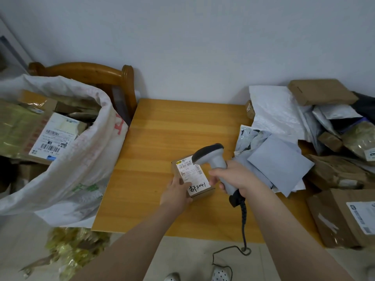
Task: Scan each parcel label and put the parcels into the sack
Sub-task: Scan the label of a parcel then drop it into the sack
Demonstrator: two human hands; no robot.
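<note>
sack (67, 169) already part full; left hand (176, 194) grips small box (192, 177), right hand (233, 175) holds scanner (211, 157) over label; big pile (316, 138) left.

A wooden surface (162, 126) carried a small cardboard box (194, 179) with a white label near its front edge. Heaped along its right side were white mailers (274, 112), a grey-blue mailer (280, 161), crumpled brown paper parcels (334, 171) and a taped brown carton (334, 218). On the pale floor (192, 258) lay a dark cable (229, 249) and yellowish wrapping (71, 246).
</note>
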